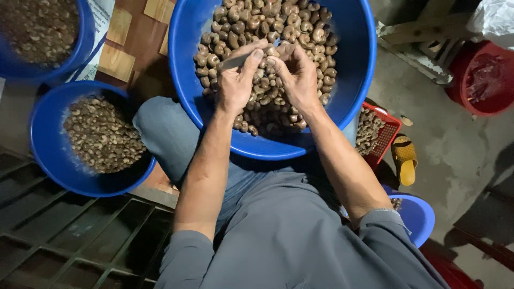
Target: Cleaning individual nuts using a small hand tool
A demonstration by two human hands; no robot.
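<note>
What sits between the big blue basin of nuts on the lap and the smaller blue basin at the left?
In the head view, the person's bent knee in grey-blue trousers fills the gap between the large basin and the smaller basin.

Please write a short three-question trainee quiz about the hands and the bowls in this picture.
1. True or false: both hands work over the big blue bowl on the person's lap.
2. What fills that bowl?
3. Which hand grips the thin blade-like tool: A left, B right?

Key:
1. True; the left hand and right hand meet above it.
2. Curved brown nuts.
3. A; the tool sits in the left hand, the right pinching a nut.
</note>
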